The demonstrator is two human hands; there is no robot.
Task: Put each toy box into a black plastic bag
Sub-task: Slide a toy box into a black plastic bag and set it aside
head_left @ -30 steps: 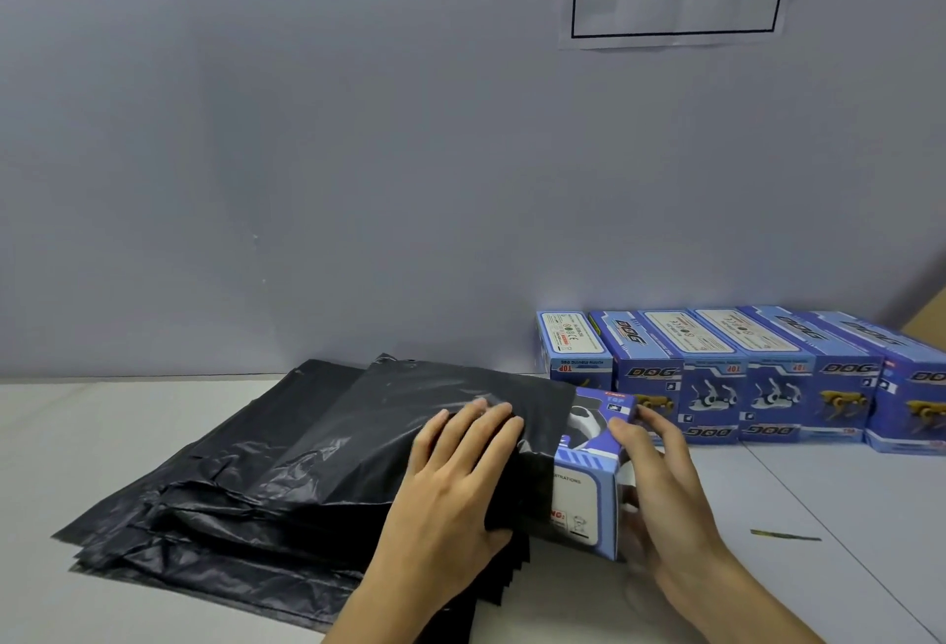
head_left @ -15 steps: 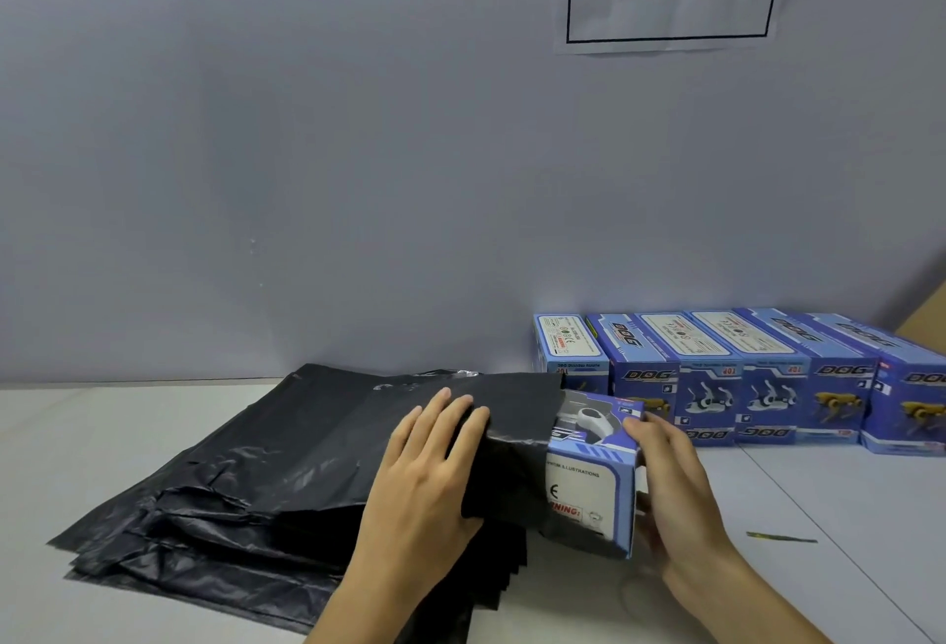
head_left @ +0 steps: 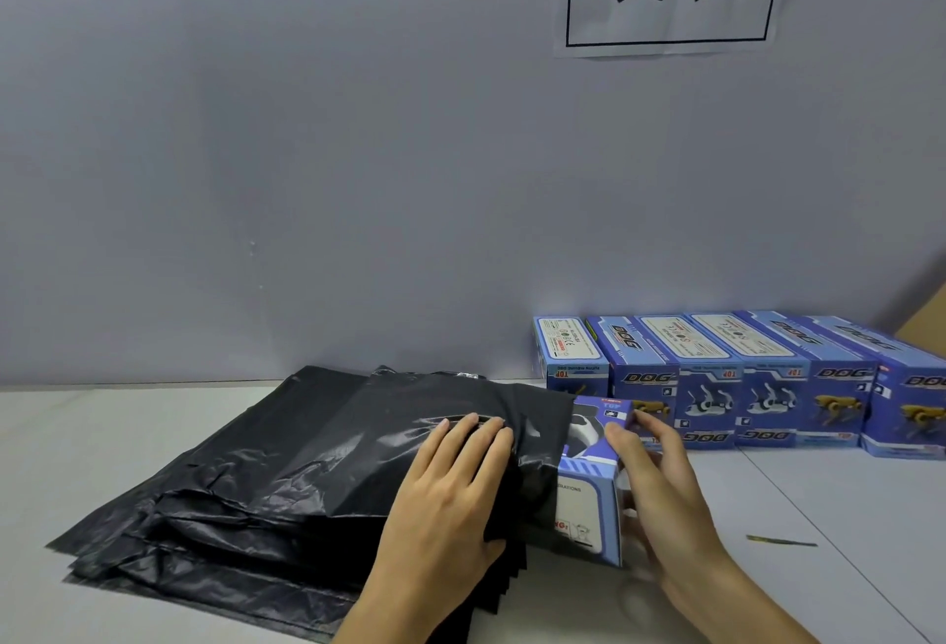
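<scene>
While the left hand [head_left: 450, 485] lies flat with straight fingers on the black plastic bag [head_left: 409, 444], the right hand [head_left: 660, 485] curls its fingers round the exposed end of a toy box [head_left: 588, 495] that is mostly inside the bag's mouth, atop a stack of bags [head_left: 205, 520] on the table [head_left: 819, 515]. By my judgement this box is nearly bagged, while six boxes [head_left: 742, 377] against the wall wait unbagged.

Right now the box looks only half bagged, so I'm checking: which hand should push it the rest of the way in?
The right hand: it already grips the toy box's exposed end, while the left hand rests flat on the black bag.
</scene>
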